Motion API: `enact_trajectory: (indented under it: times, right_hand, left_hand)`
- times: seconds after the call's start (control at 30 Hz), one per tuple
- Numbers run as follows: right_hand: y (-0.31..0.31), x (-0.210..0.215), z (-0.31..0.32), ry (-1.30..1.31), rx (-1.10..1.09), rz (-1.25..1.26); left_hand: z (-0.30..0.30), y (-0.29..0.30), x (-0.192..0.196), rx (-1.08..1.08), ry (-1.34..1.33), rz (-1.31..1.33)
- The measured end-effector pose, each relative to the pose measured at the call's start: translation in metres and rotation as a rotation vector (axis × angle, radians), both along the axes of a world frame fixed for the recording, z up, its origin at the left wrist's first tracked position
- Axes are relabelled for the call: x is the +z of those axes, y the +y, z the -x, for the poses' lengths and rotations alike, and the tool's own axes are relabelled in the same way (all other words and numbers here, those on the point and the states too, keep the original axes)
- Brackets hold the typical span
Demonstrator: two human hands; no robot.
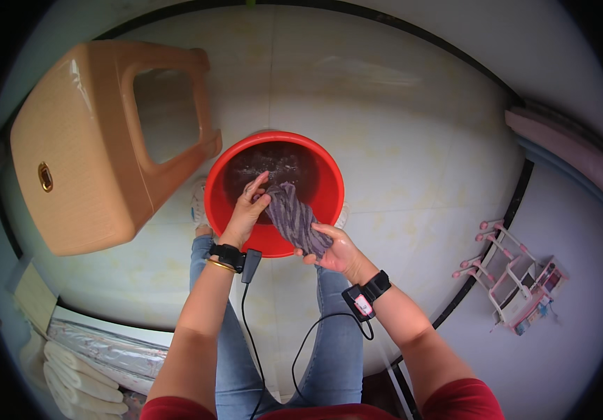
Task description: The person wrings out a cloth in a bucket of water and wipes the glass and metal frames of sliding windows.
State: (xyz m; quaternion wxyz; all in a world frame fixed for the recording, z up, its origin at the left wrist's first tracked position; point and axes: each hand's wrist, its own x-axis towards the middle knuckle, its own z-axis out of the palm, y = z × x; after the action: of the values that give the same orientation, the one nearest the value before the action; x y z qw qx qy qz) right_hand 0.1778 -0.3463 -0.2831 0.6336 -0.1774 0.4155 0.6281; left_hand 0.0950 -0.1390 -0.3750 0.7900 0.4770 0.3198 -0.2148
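Observation:
A dark purple-grey striped cloth (292,217), bunched and twisted, hangs over a red bucket (338,183) with dark, bubbly water in it. My right hand (338,250) is closed round the cloth's lower right end, thumb on top. At the cloth's upper left end is my left hand (247,210), its fingers stretched out over the water. The left thumb lies against or very close to the fabric; whether it touches cannot be made out. Black straps with small devices and cables circle both wrists.
A large tan plastic stool (95,150) lies on its side to the left. Pink and white folding furniture (518,283) stands at the right by the wall. Folded cream fabric (81,381) is at the lower left. My feet are beside the bucket on pale tiles (406,140).

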Motion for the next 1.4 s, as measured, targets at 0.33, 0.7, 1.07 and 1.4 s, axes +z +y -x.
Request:
enact_trajectory:
  times: [0.33, 0.7, 1.07, 1.4]
  right_hand:
    - [0.000, -0.006, 0.008, 0.221, -0.157, -0.078]
    - [0.018, -0.002, -0.027, -0.524, 0.772, -0.091]
    - [0.039, -0.024, -0.017, -1.173, 1.410, 0.268]
    - [0.040, -0.045, -0.013, -1.270, 1.665, 0.259]
  left_hand:
    - [-0.008, -0.013, -0.001, 0.321, -0.054, 0.647]
    - [-0.048, -0.018, 0.033, 0.214, 0.297, 0.251]
    - [-0.059, -0.031, 0.002, -0.007, 0.102, -0.243]
    - [-0.065, -0.048, -0.032, -0.402, 0.405, -0.706]
